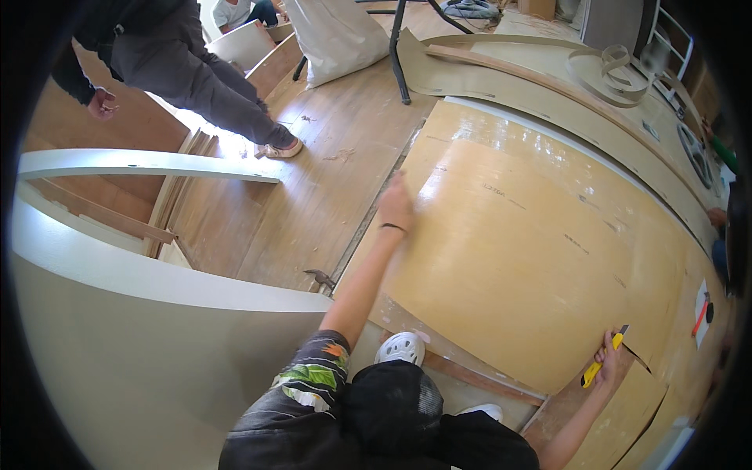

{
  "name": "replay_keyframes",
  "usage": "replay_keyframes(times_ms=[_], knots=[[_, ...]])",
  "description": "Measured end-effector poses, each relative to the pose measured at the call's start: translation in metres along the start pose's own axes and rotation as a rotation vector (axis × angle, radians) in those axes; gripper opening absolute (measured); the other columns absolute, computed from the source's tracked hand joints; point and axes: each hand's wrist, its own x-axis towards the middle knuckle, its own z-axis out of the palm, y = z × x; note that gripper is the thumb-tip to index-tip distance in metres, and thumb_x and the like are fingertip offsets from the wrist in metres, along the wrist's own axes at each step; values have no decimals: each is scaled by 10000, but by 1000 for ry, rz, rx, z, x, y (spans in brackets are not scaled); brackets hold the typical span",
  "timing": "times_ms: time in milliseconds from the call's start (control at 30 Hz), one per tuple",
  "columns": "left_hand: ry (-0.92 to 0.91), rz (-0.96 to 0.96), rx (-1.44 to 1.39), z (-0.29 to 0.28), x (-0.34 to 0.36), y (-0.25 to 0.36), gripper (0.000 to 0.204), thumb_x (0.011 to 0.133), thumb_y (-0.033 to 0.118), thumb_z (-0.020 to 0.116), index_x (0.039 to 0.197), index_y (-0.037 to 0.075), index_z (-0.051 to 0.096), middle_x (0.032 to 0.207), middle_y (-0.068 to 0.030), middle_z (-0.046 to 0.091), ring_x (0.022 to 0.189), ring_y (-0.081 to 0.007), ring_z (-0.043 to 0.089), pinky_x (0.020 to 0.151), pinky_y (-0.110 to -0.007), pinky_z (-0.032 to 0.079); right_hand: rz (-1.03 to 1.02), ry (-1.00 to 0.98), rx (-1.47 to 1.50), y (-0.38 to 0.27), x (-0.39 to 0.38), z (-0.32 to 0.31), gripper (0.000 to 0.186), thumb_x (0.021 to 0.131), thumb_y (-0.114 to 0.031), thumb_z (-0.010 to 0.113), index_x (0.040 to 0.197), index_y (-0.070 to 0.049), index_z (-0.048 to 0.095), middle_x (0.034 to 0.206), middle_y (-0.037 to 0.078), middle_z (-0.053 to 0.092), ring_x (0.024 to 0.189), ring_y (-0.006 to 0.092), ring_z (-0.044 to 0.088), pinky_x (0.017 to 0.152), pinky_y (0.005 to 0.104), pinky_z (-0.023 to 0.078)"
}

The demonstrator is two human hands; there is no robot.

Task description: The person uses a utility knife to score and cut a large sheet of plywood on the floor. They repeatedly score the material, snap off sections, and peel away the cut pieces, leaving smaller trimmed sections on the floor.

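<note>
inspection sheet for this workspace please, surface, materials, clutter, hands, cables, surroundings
Surface: glossy tan sheet, overlapping others beneath
Work things: yellow utility knife, blade exposed
Clutter: hammer by the sheet's lower left; red-and-black tool at far right; curled strip on the far panel
Hands: left hand at the sheet's left edge, contact unclear; right hand grips the knife
Cables: nothing certain; bluish-grey bundle at top unclear
Surroundings: wood floor with debris; white sack; standing co-worker, upper left
</note>
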Motion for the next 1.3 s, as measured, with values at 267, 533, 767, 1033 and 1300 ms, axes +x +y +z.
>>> replay_keyframes(times_ms=[267,533,767,1033,1300], knots=[[-281,888,-236,84,-75,216,527,960,335,474,1436,110,441,1497,-175,388,1402,-378,331,1162,-516,253,-26,96,-219,-13,-6,11,325,959,-257,645,1230,-155,497,787,-63,483,480,10,360,412,175,291],[-227,692,349,65,59,39,506,994,384,436,1426,120,442,1485,-150,413,1367,-340,370,1115,-477,318,-61,164,-182,-4,-12,33,385,910,-232,711,1252,-111,583,659,-98,420,485,15,370,435,204,301],[-47,199,-220,11,61,-94,539,947,72,488,1470,112,365,1498,-225,354,1370,-381,364,1105,-483,370,-110,249,-418,-2,-6,36,489,881,-352,695,1274,-95,558,719,18,562,572,155,560,498,333,456],[-173,187,-32,0,-51,3,614,988,411,508,1422,-13,416,1415,-293,445,1315,-428,421,1117,-451,337,-351,498,-844,-47,-53,87,514,896,-278,511,1329,-41,364,1129,310,596,1062,441,590,899,486,462],[-589,-292,-859,-23,-54,-76,331,961,144,618,1255,3,555,1004,-99,681,899,-115,626,767,-237,505,-441,-60,-535,-80,-86,182,458,902,-152,649,1301,-46,451,958,100,546,821,170,585,719,312,501]])
